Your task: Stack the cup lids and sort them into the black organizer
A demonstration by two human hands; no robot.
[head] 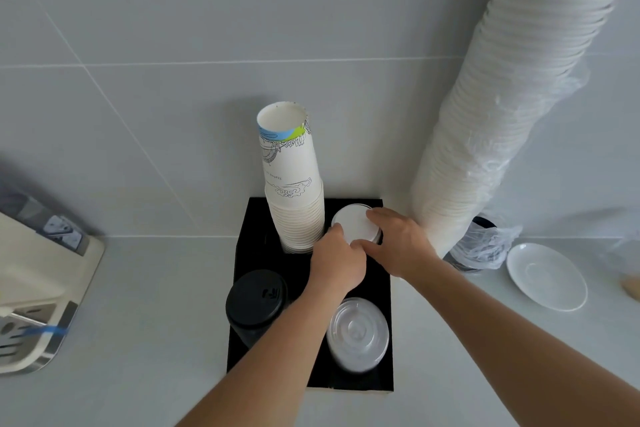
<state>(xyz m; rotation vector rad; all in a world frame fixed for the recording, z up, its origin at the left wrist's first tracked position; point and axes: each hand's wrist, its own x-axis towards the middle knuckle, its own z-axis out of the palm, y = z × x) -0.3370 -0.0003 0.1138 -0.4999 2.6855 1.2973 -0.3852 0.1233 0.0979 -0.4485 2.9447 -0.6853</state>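
Note:
A black organizer (256, 246) stands on the counter against the wall. In its back right slot sits a stack of white lids (355, 224). My left hand (337, 258) grips the stack's near left edge and my right hand (398, 241) grips its right side. A stack of black lids (256, 298) fills the front left slot. Clear lids (358, 331) fill the front right slot. Printed paper cups (294, 184) rise from the back left slot.
A tall column of white cups (502, 107), partly in a plastic sleeve, leans against the wall at right. A white saucer (547, 276) lies right of the organizer. A beige machine with a metal drip tray (31, 291) stands at the left edge.

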